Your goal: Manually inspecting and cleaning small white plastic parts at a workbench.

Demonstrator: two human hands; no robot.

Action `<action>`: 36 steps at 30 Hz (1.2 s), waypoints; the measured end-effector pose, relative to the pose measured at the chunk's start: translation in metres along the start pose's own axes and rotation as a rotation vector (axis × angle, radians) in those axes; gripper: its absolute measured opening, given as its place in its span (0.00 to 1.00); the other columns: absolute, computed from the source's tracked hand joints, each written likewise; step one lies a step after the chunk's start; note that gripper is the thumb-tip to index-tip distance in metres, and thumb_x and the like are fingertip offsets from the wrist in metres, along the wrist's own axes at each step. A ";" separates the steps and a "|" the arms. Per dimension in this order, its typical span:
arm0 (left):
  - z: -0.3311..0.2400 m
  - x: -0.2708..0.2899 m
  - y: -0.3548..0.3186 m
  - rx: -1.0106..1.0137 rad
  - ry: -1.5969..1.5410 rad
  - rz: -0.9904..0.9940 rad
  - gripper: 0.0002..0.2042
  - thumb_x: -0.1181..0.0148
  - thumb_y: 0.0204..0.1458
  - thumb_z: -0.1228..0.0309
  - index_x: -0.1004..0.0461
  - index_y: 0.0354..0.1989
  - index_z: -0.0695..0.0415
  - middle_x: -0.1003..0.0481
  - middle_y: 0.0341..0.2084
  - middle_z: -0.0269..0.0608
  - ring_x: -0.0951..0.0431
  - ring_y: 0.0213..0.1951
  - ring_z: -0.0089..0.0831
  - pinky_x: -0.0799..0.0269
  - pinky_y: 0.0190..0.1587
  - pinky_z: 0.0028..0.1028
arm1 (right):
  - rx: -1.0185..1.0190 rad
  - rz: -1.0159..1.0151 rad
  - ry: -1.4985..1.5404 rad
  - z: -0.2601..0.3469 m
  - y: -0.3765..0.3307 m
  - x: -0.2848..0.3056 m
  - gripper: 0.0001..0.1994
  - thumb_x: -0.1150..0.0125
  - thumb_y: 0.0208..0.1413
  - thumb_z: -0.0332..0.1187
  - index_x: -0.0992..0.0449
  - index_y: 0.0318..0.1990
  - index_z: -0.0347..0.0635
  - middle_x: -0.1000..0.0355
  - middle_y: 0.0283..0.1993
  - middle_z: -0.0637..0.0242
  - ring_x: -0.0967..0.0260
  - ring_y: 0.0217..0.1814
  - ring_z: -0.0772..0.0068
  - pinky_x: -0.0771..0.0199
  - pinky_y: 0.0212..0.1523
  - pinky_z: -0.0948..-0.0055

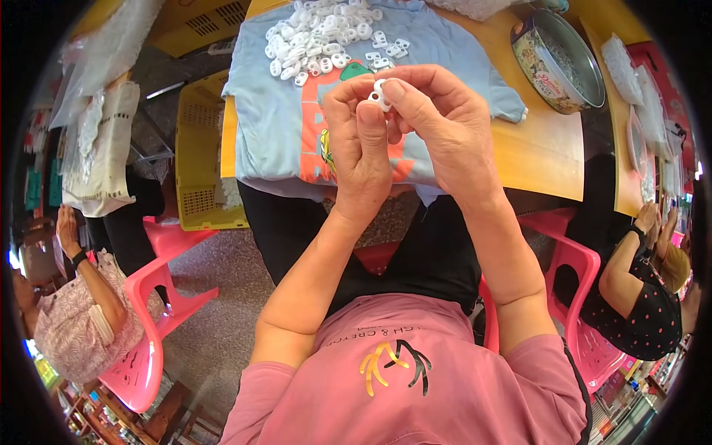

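Above the near part of a light blue T-shirt [259, 137], both hands meet around a small white plastic piece [377, 95] with round holes, looking like a cord lock. My left hand [360, 144] is closed on its near side, the thumb pointing up against it. From the right, my right hand [452, 126] pinches the same piece between thumb and fingertips. Past the hands, a heap of similar white pieces [315, 37] lies on the shirt. A smaller cluster of white pieces [391, 48] sits to the right of the heap.
The shirt covers part of a yellow-brown table [545, 152]. A round tin [528, 65] holding small shiny bits stands at the far right. A yellow crate [200, 159] is left of the table. Pink chairs [144, 348] and other people flank me on both sides.
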State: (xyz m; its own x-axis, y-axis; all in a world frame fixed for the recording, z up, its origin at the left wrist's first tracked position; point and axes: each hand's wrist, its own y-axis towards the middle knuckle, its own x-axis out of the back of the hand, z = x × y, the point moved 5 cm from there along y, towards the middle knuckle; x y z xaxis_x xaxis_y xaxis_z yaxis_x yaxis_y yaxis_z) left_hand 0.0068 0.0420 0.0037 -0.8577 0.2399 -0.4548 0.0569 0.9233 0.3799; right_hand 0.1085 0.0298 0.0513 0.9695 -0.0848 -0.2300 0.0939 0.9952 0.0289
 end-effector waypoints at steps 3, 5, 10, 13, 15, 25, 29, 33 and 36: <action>-0.001 -0.001 0.000 -0.004 0.022 0.029 0.21 0.55 0.66 0.53 0.40 0.51 0.61 0.31 0.37 0.35 0.34 0.30 0.15 0.37 0.30 0.15 | -0.021 -0.011 0.028 0.001 -0.001 0.000 0.11 0.39 0.61 0.30 0.23 0.45 0.31 0.26 0.33 0.69 0.34 0.29 0.82 0.30 0.30 0.79; -0.002 -0.003 0.001 -0.013 0.021 0.049 0.22 0.56 0.66 0.52 0.39 0.51 0.61 0.30 0.38 0.36 0.34 0.30 0.15 0.37 0.31 0.15 | -0.008 0.003 0.036 0.001 -0.001 0.001 0.10 0.39 0.60 0.30 0.23 0.45 0.32 0.26 0.33 0.69 0.33 0.29 0.82 0.30 0.31 0.80; -0.002 -0.002 0.000 -0.019 0.020 0.027 0.23 0.56 0.66 0.50 0.40 0.51 0.61 0.29 0.40 0.38 0.34 0.30 0.15 0.36 0.31 0.17 | -0.018 0.035 0.059 0.001 -0.001 0.000 0.10 0.39 0.61 0.30 0.23 0.44 0.32 0.25 0.34 0.68 0.31 0.30 0.82 0.29 0.32 0.81; 0.001 0.000 -0.001 -0.032 0.037 0.015 0.24 0.56 0.65 0.49 0.40 0.51 0.61 0.29 0.40 0.37 0.34 0.30 0.15 0.36 0.31 0.17 | -0.023 0.049 0.079 0.000 -0.001 0.001 0.10 0.40 0.61 0.30 0.23 0.43 0.31 0.24 0.34 0.67 0.30 0.31 0.82 0.27 0.33 0.81; -0.001 0.000 -0.002 -0.025 0.048 0.016 0.24 0.56 0.65 0.49 0.39 0.51 0.61 0.29 0.41 0.38 0.34 0.30 0.15 0.36 0.31 0.17 | -0.032 0.052 0.088 0.000 -0.002 0.001 0.09 0.40 0.61 0.30 0.23 0.43 0.31 0.24 0.33 0.67 0.30 0.30 0.82 0.28 0.33 0.81; -0.002 -0.002 0.002 -0.007 0.107 0.131 0.33 0.62 0.65 0.45 0.35 0.61 0.67 0.30 0.56 0.54 0.27 0.54 0.35 0.30 0.52 0.28 | 0.007 0.069 0.133 0.000 -0.003 0.000 0.08 0.39 0.61 0.30 0.22 0.40 0.33 0.25 0.32 0.68 0.31 0.30 0.84 0.30 0.32 0.81; -0.001 -0.005 0.000 0.065 0.022 0.125 0.34 0.62 0.64 0.44 0.35 0.61 0.67 0.30 0.57 0.54 0.29 0.58 0.37 0.33 0.58 0.31 | 0.040 0.043 0.135 -0.003 -0.005 -0.003 0.07 0.39 0.61 0.29 0.22 0.40 0.35 0.28 0.32 0.69 0.34 0.29 0.82 0.32 0.29 0.80; -0.001 -0.003 0.001 0.079 0.007 0.131 0.35 0.61 0.64 0.44 0.36 0.61 0.68 0.29 0.55 0.54 0.28 0.56 0.37 0.32 0.57 0.30 | 0.064 0.012 0.145 -0.006 -0.006 -0.006 0.07 0.40 0.61 0.29 0.22 0.41 0.34 0.28 0.32 0.69 0.34 0.29 0.83 0.32 0.29 0.80; -0.003 -0.004 0.000 0.087 0.016 0.140 0.34 0.61 0.64 0.44 0.35 0.60 0.67 0.29 0.55 0.52 0.27 0.55 0.37 0.31 0.56 0.30 | 0.084 -0.016 0.161 -0.006 -0.009 -0.008 0.07 0.40 0.62 0.29 0.22 0.42 0.34 0.28 0.33 0.69 0.34 0.29 0.83 0.31 0.29 0.81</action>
State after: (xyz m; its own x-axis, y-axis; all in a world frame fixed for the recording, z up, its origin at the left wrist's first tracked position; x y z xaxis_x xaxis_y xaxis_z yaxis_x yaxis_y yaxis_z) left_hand 0.0091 0.0404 0.0078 -0.8461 0.3644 -0.3891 0.2204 0.9037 0.3671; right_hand 0.0987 0.0218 0.0475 0.9196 -0.0850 -0.3836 0.1342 0.9855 0.1035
